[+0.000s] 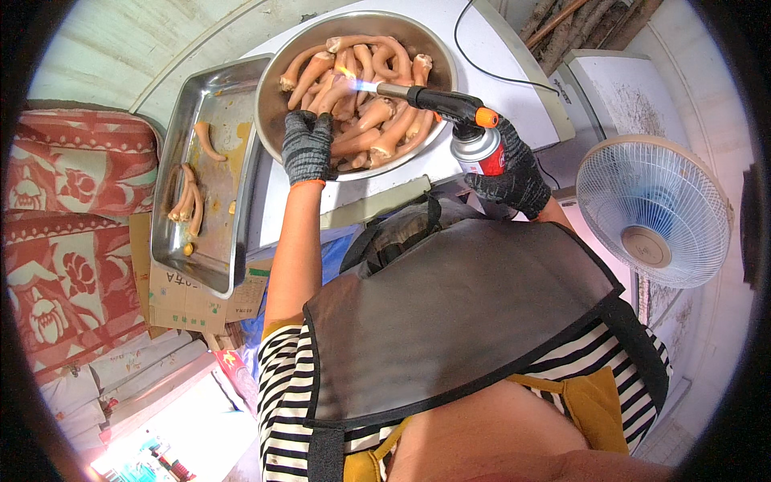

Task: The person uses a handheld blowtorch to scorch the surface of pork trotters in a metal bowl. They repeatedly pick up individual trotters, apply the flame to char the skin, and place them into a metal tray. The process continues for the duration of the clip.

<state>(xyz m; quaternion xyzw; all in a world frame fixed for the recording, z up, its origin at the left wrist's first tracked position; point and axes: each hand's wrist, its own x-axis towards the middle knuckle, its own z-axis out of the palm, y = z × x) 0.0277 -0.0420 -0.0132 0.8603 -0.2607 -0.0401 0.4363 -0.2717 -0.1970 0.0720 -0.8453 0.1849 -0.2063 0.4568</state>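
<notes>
A round steel basin point(443, 66) on a white table holds a heap of pale, skinned-looking animal tails point(373, 117). My left hand point(307, 147), in a grey knitted glove, is at the basin's near left rim, its fingers closed on the end of one tail point(335, 95). My right hand point(512, 175), gloved alike, grips the red and white gas canister of a butane torch point(446, 105). The torch points left over the basin, and its blue flame, orange at the tip, plays on the tail by my left fingers.
Left of the basin, a rectangular steel tray point(238, 241) holds several tails and yellowish residue. A white fan point(656, 211) stands at the right. A black cable point(482, 69) runs over the table's far right part. Red patterned cloth point(78, 241) and a cardboard box point(187, 301) lie at the left.
</notes>
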